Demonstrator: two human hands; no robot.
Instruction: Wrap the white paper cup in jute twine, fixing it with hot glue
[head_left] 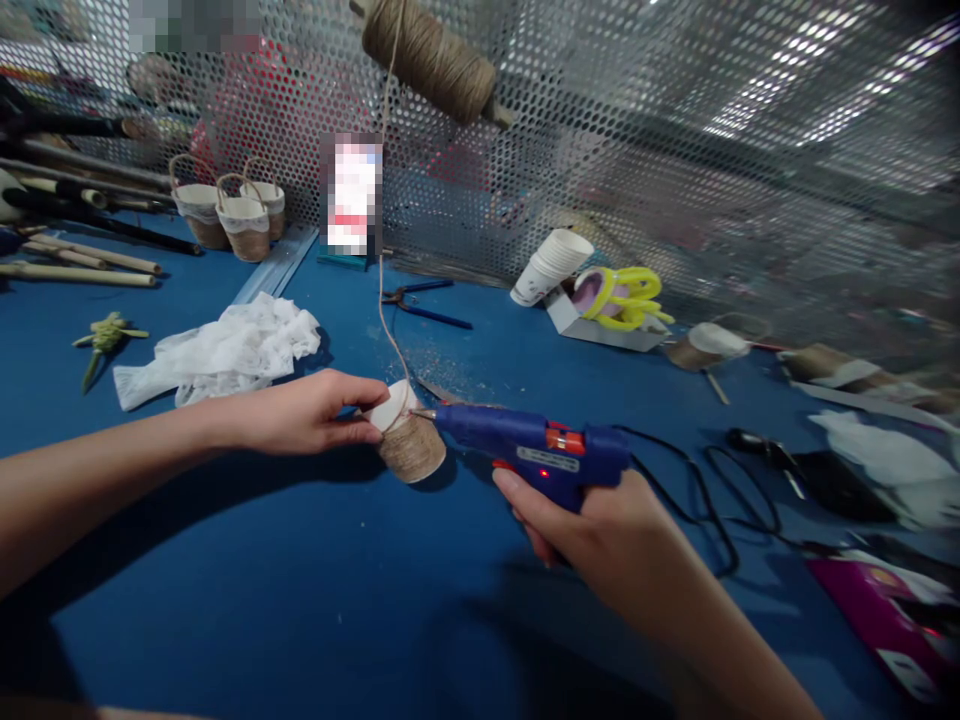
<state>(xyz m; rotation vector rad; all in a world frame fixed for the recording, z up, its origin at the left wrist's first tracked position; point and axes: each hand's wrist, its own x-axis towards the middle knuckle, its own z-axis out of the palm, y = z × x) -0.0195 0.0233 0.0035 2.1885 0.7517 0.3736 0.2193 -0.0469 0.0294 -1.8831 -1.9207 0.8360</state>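
Observation:
A small paper cup [412,450], mostly wrapped in brown twine, lies tilted on the blue table. Its white rim is pinched between the thumb and fingers of my left hand [322,412]. My right hand [577,510] grips a blue hot glue gun [525,440] with a small red light on its side. The gun's metal nozzle points left and is at the cup's upper edge; whether it touches cannot be made out. From the cup a strand of twine [382,300] runs up to a big twine spool [427,60] hanging above.
Blue-handled pliers [435,305] lie behind the cup. White lace [225,350] is heaped at left, below several finished small baskets [244,225]. Stacked paper cups [551,265] and yellow-handled scissors [630,298] stand back right. A black cord [697,490] trails right. Perforated metal [675,150] walls the back.

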